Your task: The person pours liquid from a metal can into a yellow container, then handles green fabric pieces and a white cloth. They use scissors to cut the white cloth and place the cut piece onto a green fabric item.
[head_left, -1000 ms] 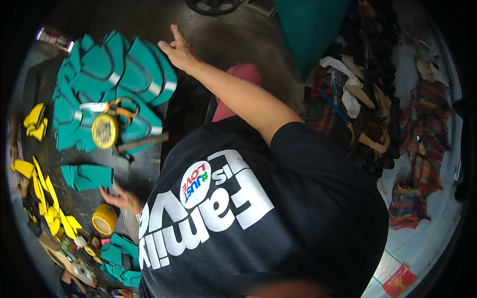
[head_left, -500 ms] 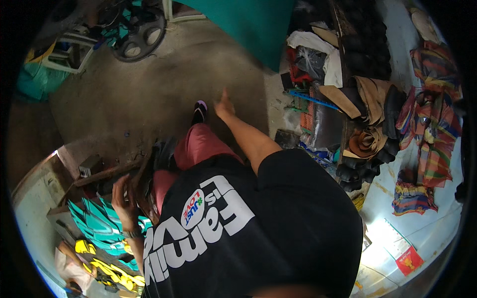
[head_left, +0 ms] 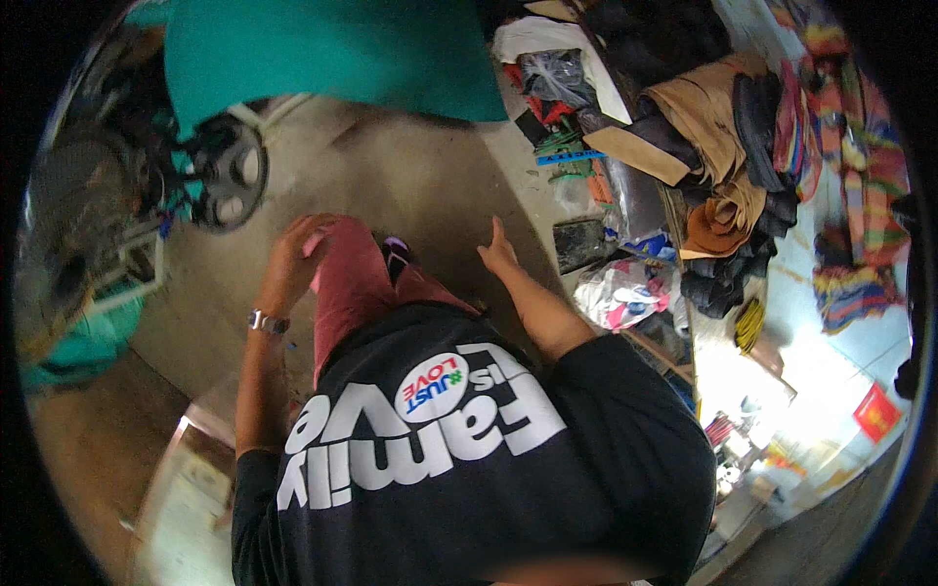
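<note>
My left hand [head_left: 293, 256], with a watch [head_left: 269, 321] at its wrist, is beside the raised knee of my red trousers [head_left: 350, 264]. Its fingers are loosely bent and apart with nothing seen in them; whether they touch the cloth I cannot tell. Out to the right, my right hand [head_left: 499, 252] hangs over the floor with fingers stretched and holds nothing. The nearest thing to it is a dark flat block [head_left: 583, 244] by the shelf. Beyond my knee shows a dark sandal [head_left: 396, 254] with a purple edge.
A large green sheet [head_left: 332, 54] spans the far side. To the left stand a black wheel-like part [head_left: 233, 176] and a round fan [head_left: 73, 234]. Along the right, a shelf holds rolled brown material [head_left: 723, 225], plastic bags [head_left: 625, 293] and a brown strip [head_left: 640, 154]. Striped cloth [head_left: 860, 293] hangs beyond.
The view has turned, and the green pieces at the lower left have left it. My left hand has come forward from beside my hip to my knee. My right hand stays extended.
</note>
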Demonstrator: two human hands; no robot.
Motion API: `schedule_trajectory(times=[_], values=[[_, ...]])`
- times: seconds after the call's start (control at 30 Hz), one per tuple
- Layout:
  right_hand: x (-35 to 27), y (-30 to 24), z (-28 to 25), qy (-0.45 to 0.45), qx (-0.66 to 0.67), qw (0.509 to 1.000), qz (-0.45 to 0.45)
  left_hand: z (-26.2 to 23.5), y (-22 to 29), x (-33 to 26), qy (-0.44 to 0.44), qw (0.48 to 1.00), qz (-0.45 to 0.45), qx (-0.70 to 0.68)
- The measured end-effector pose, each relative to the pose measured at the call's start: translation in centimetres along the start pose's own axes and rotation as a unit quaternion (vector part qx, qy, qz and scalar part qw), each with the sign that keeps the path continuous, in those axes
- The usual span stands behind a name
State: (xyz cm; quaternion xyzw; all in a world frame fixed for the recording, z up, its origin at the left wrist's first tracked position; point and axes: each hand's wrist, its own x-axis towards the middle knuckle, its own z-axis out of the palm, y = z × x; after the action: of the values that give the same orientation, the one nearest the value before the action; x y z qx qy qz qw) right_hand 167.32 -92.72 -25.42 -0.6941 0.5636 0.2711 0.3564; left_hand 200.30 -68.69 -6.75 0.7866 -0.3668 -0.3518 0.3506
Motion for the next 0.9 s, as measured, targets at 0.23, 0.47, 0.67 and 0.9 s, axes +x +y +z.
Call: schedule_trajectory(times=[0.23,0.47,0.67,0.9], values=[[0.9,3.1,-0.4,0.08,0.251,0.962,0.072,9.1,0.0,24.3,-0.301,0.95,0.031,-0.084],[1.2,6.7,7.5,0.156,0.446,0.856,0.21,21.2,5.1,44.3,-0.379,0.916,0.131,0.007],[3.0,8.1,15.9,0.146,0.431,0.836,0.307,33.7,9.1,58.1,-0.33,0.924,0.156,-0.116],[2.0,4.2,17.2,0.266,0.53,0.722,0.356,43.2,9.9,70.1,-0.225,0.807,0.34,0.427]])
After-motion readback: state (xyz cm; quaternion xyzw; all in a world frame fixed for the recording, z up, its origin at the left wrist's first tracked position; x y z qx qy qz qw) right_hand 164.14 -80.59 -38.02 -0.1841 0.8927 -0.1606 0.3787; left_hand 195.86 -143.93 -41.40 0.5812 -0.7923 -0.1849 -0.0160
